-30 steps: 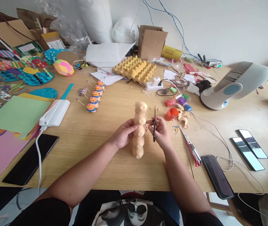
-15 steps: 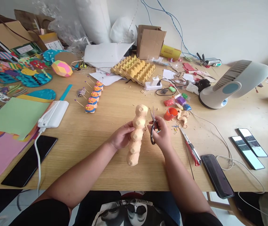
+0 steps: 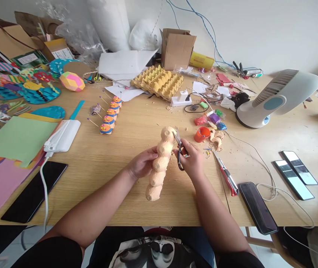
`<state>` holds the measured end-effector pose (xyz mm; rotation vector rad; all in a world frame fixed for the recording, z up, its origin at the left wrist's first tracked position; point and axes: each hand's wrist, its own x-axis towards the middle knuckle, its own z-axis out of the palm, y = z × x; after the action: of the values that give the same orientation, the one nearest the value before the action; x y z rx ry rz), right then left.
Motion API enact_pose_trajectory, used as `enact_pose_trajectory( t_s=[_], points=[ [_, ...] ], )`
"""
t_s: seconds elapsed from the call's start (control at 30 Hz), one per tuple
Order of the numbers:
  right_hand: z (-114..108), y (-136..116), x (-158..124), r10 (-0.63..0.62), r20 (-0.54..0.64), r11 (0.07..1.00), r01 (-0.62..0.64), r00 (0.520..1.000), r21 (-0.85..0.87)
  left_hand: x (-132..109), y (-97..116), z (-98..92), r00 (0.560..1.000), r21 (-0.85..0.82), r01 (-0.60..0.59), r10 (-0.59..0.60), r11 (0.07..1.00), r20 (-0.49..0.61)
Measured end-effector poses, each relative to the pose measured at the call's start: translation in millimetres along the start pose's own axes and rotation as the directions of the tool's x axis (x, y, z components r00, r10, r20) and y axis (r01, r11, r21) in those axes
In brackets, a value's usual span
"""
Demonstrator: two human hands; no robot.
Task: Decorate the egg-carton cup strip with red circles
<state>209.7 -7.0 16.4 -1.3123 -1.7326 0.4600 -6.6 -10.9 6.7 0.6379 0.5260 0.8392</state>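
My left hand (image 3: 144, 162) grips a pale peach strip of joined egg-carton cups (image 3: 160, 163) by its left side, above the table. The strip is tilted, its far end leaning right. In my right hand (image 3: 191, 158) is a pair of scissors (image 3: 179, 143) with dark handles; the fingers are in the loops. The blades point up and left and meet the right edge of the topmost cup. Whether they bite into it I cannot tell. Small peach scraps lie on the table around and beyond the strip.
A painted caterpillar (image 3: 110, 116) with stick feelers stands left of centre. To the right are a red cup (image 3: 202, 134), a box cutter (image 3: 226, 174), a phone (image 3: 258, 207) and a white fan (image 3: 273, 98). A yellow egg tray (image 3: 158, 82) lies at the back.
The strip has turned slightly, its near end shifting left and its rounded cups showing more. The scissors have come left, from beside the strip to its top cup, and their blades look closer together.
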Motion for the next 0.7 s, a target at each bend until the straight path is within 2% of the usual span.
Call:
enact_pose_trajectory(
  t_s=[0.43, 0.7],
  points=[
    [-0.3, -2.7, 1.2, 0.051, 0.036, 0.998, -0.052, 0.998, 0.029, -0.1, 1.3, -0.6, 1.0, -0.024, 0.016, -0.016, 1.0, -0.013],
    [2.3, 1.2, 0.5, 0.133, 0.036, 0.982, -0.137, 0.99, 0.132, 1.3, 0.3, -0.6, 1.0, -0.037, 0.007, -0.007, 0.999, -0.013]
  ],
)
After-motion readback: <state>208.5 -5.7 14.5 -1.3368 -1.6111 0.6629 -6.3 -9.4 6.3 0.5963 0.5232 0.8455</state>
